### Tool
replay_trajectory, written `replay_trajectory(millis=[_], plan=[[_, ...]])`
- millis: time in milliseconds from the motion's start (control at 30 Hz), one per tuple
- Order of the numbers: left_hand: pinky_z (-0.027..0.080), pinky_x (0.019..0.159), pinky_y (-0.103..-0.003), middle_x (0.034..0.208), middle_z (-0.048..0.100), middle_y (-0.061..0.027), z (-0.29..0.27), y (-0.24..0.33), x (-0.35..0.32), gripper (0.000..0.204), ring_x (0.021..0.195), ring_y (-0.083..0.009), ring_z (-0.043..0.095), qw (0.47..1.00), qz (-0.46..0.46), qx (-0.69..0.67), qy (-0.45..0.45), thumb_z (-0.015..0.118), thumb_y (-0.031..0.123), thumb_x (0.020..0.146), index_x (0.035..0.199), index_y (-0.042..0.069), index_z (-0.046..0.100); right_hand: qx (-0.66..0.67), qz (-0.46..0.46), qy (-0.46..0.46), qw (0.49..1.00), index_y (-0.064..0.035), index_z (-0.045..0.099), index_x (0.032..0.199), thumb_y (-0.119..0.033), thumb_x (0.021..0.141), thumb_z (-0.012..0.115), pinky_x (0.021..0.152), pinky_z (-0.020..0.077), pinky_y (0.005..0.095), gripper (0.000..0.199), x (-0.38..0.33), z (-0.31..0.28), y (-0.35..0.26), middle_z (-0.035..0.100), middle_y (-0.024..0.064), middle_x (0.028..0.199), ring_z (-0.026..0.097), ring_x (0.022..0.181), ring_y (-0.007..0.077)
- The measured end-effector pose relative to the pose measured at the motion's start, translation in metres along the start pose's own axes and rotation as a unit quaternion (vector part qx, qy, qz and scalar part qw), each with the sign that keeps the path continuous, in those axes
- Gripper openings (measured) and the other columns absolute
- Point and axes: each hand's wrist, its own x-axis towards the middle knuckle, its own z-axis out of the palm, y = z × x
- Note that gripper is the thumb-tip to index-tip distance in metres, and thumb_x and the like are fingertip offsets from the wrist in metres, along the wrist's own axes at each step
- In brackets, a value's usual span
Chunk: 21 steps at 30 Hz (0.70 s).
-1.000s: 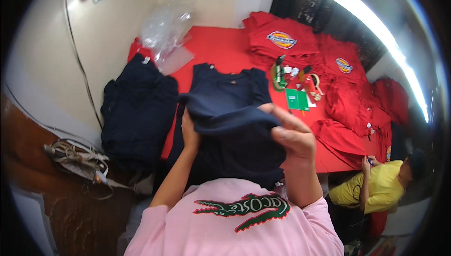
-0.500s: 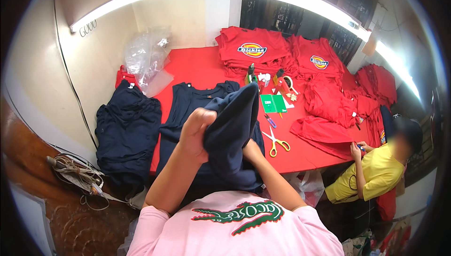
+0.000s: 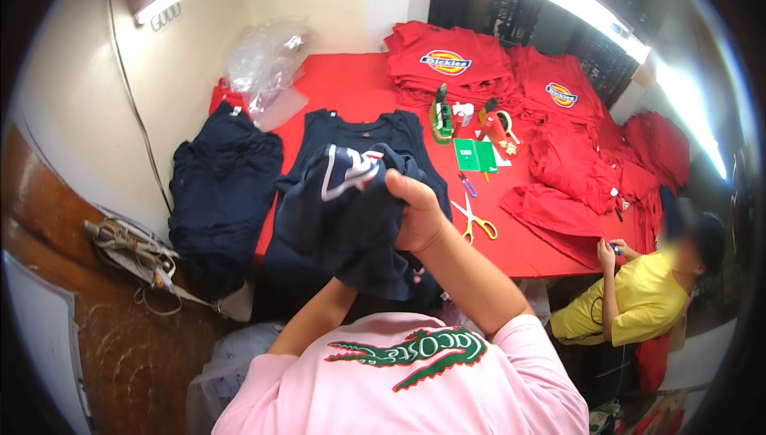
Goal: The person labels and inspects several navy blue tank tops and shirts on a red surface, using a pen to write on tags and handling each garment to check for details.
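I hold a navy shirt with a white and red print [image 3: 345, 212] up over the red table [image 3: 351, 84]. My right hand [image 3: 416, 210] grips its upper right edge. My left hand is hidden under the cloth; only its forearm [image 3: 315, 319] shows, rising into the shirt. Beneath the held shirt another navy sleeveless shirt [image 3: 363, 128] lies flat on the table. A stack of navy garments [image 3: 223, 188] sits to my left.
Yellow-handled scissors [image 3: 471, 224], a green notebook [image 3: 475, 156] and a tape dispenser [image 3: 439, 116] lie mid-table. Stacks of red printed shirts [image 3: 451, 64] fill the far right. A clear plastic bag [image 3: 263, 64] lies far left. A person in yellow [image 3: 630, 303] sits at right.
The navy shirt went from being pulled up off the table to being bunched and turned, so its printed side now shows. My right hand shifted onto its upper right edge.
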Motion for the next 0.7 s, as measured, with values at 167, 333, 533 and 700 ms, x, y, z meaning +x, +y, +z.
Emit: replay_trajectory(millis=[167, 333, 533, 700], plan=[[0.053, 0.102, -0.038, 0.105, 0.076, -0.0133, 0.087, 0.126, -0.052, 0.03, 0.108, -0.0267, 0.07, 0.988, 0.076, 0.098, -0.087, 0.066, 0.025, 0.102, 0.119, 0.002, 0.075, -0.565, 0.258, -0.035, 0.783, -0.0042, 0.057, 0.146, -0.018, 0.078, 0.097, 0.11, 0.0497, 0.0336, 0.08, -0.044, 0.039, -0.069, 0.068, 0.0072, 0.138, 0.063, 0.125, 0.0166], [0.049, 0.106, -0.038, 0.107, 0.075, -0.0155, 0.17, 0.25, -0.13, 0.029, 0.113, -0.0288, 0.067, 0.782, -0.038, 0.622, 0.003, 0.065, 0.024, 0.101, 0.115, 0.0, 0.076, -0.831, 0.312, 0.023, 0.459, -0.0087, 0.075, 0.12, -0.024, 0.066, 0.092, 0.091, 0.0559, 0.0407, 0.058, -0.076, 0.088, -0.138, 0.078, 0.0148, 0.108, 0.074, 0.103, 0.0332], [0.019, 0.131, -0.051, 0.107, 0.075, -0.0124, 0.238, 0.284, -0.193, 0.018, 0.115, -0.0321, 0.067, 0.176, 0.117, 0.972, 0.102, 0.075, 0.02, 0.092, 0.104, 0.007, 0.08, -0.981, 0.13, 0.126, 0.065, -0.0048, 0.078, 0.106, -0.021, 0.064, 0.091, 0.095, 0.0558, 0.0472, 0.046, -0.114, 0.152, -0.208, 0.075, 0.0182, 0.105, 0.068, 0.11, 0.0378], [0.024, 0.129, -0.052, 0.125, 0.073, -0.0105, 0.268, 0.314, -0.254, 0.03, 0.131, -0.0266, 0.062, -0.021, 0.432, 0.885, 0.171, 0.083, 0.016, 0.079, 0.105, 0.001, 0.076, -0.976, -0.168, 0.127, -0.054, -0.004, 0.072, 0.124, -0.014, 0.076, 0.092, 0.108, 0.05, 0.0433, 0.053, -0.149, 0.198, -0.235, 0.069, 0.0147, 0.13, 0.065, 0.121, 0.0339]])
